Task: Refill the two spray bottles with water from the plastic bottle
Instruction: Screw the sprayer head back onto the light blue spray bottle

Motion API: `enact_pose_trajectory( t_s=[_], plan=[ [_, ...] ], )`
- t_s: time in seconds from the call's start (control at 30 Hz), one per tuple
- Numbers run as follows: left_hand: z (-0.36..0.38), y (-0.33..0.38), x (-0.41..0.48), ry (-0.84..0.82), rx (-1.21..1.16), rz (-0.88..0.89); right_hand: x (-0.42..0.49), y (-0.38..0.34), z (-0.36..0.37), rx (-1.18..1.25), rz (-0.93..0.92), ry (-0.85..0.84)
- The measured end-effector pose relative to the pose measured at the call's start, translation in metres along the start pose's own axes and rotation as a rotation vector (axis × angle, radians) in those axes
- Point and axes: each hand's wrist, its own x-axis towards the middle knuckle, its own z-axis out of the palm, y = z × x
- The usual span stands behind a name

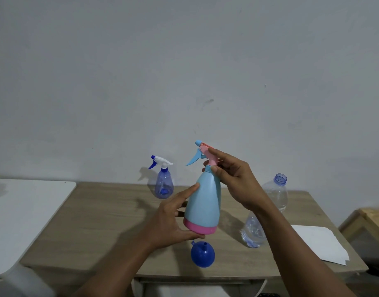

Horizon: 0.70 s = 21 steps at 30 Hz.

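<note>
bench: light wooden table (111, 215), pale grain, set against the wall. white tabletop (30, 215) with a rounded corner just beside its left edge, surfaces about level. white sheet of paper (321, 245) lies flat near the table's right front corner, one corner over the edge. wooden frame (368, 221) at far right, lower, partly out of view. grey wall (184, 71) behind, with a dark smudge (210, 101). blurred white object (27, 284) bottom left, unidentifiable.

Funnel (202, 255) centre, plastic bottle (277, 196) right, open tabletop (98, 221) left
</note>
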Motion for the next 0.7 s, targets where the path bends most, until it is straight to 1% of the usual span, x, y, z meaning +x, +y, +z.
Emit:
enact_pose_trajectory(
  t_s=[0.1, 0.17, 0.4, 0.57, 0.7],
  plan=[
    [0.004, 0.000, -0.001, 0.018, -0.011, 0.017, 0.000, 0.001, -0.005, 0.014, 0.056, -0.055],
    [0.006, 0.000, 0.000, 0.030, 0.002, 0.036, 0.000, 0.001, -0.008, 0.038, 0.067, -0.063],
    [0.007, 0.003, 0.003, 0.061, 0.022, 0.082, 0.001, 0.001, -0.005, 0.104, 0.002, 0.020],
    [0.004, 0.006, 0.005, 0.043, -0.001, 0.053, -0.001, 0.002, -0.007, 0.072, 0.039, 0.030],
    [0.000, 0.006, 0.005, 0.012, -0.005, 0.047, -0.002, 0.009, -0.006, 0.108, 0.084, 0.059]
  ],
)
